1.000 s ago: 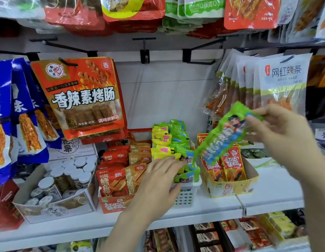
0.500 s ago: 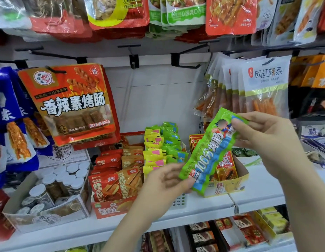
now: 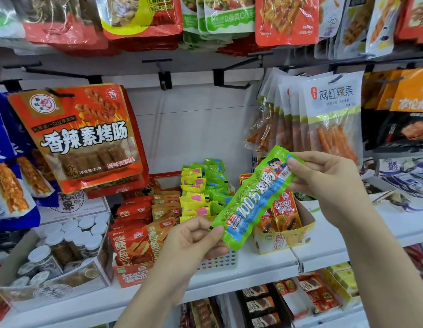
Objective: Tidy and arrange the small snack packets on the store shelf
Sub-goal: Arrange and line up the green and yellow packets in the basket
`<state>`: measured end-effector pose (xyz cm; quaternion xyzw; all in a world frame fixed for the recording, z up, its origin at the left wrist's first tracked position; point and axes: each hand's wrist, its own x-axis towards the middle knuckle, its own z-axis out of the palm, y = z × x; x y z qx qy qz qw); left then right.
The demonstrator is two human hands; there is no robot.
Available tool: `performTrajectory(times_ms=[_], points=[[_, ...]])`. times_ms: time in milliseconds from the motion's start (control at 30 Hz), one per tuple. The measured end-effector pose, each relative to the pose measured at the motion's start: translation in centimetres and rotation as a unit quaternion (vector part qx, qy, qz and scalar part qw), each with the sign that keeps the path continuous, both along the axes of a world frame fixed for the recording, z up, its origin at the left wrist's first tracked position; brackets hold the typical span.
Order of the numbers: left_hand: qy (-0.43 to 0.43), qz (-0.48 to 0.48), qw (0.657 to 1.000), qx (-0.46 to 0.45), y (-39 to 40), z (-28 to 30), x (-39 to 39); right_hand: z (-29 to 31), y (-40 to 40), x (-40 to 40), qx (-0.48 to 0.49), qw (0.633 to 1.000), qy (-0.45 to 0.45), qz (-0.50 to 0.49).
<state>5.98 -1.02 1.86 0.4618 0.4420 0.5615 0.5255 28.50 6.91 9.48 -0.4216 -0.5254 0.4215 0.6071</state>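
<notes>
A long white shelf [image 3: 265, 268] runs across the store. To the left of the white basket [image 3: 220, 260] in its middle sits a big clear box [image 3: 64, 280] full of little jars with white lids [image 3: 71, 235]. Just left of the basket, a red box [image 3: 132, 275] holds red and orange fish snack packets [image 3: 137, 242]. The basket itself holds small yellow and green packets [image 3: 201, 192]. Just right of it, a yellow box [image 3: 283, 240] holds red packets [image 3: 286, 209]. In front of the basket, a long green sausage packet [image 3: 253, 197] is held tilted in the air. The right hand [image 3: 328, 183] pinches its top end. The left hand [image 3: 196, 242] pinches its bottom end.
</notes>
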Motion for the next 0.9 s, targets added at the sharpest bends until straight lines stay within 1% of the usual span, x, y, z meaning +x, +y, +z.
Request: performTrajectory(times_ms=[133,200,233,267,300,333,367,433,500,567,600,667,700,767,800,833,867,900], points=[[-0.010,0.001,1.000,0.010,-0.1,-0.1,-0.1,-0.1,0.0,-0.2,-0.006,1.000,0.009,0.007],[-0.059,-0.024,0.998,0.015,0.1,-0.2,-0.3,-0.1,0.0,-0.3,-0.009,0.999,0.027,0.015],[-0.103,-0.049,0.993,0.003,0.0,0.0,-0.2,-0.2,0.0,-0.4,-0.010,0.999,0.042,0.021],[-0.160,-0.082,0.983,-0.026,0.0,0.1,-0.2,-0.2,0.0,-0.5,-0.012,0.998,0.059,0.028],[-0.221,-0.118,0.966,-0.064,0.0,0.3,-0.1,-0.2,0.0,-0.6,-0.015,0.996,0.075,0.036],[-0.268,-0.149,0.947,-0.097,0.0,0.4,0.0,-0.3,0.1,-0.8,-0.018,0.995,0.089,0.045],[-0.294,-0.171,0.932,-0.127,0.1,0.5,0.2,-0.5,0.2,-0.9,-0.022,0.993,0.100,0.052],[-0.306,-0.191,0.917,-0.170,0.4,0.4,0.5,-0.8,0.3,-1.3,-0.033,0.991,0.116,0.065],[-0.336,-0.219,0.899,-0.175,0.6,0.3,0.5,-1.2,0.4,-1.6,-0.035,0.990,0.114,0.077],[-0.372,-0.241,0.880,-0.170,0.5,0.2,0.0,-1.6,0.5,-1.9,-0.016,0.993,0.085,0.079],[-0.381,-0.242,0.877,-0.167,0.4,0.0,-0.2,-1.8,0.5,-2.1,-0.004,0.997,0.049,0.064],[-0.373,-0.224,0.889,-0.143,0.4,-0.3,-0.5,-2.2,0.6,-2.5,-0.002,0.999,-0.026,0.033],[-0.353,-0.206,0.903,-0.130,0.4,-0.3,-0.6,-2.2,0.6,-2.8,-0.015,0.998,-0.038,0.041],[-0.290,-0.161,0.938,-0.098,0.3,-0.3,-0.3,-1.9,0.5,-3.0,-0.069,0.992,0.000,0.104],[-0.231,-0.129,0.961,-0.074,0.3,-0.2,-0.1,-1.6,0.4,-3.0,-0.098,0.985,0.028,0.137],[-0.149,-0.093,0.983,-0.046,0.2,-0.1,0.2,-1.4,0.3,-2.9,-0.117,0.979,0.047,0.160],[-0.064,-0.055,0.996,-0.016,0.3,-0.1,0.4,-1.2,0.3,-2.7,-0.123,0.975,0.053,0.175],[0.008,-0.022,1.000,0.016,0.3,-0.2,0.6,-1.1,0.3,-2.6,-0.116,0.975,0.046,0.182]])
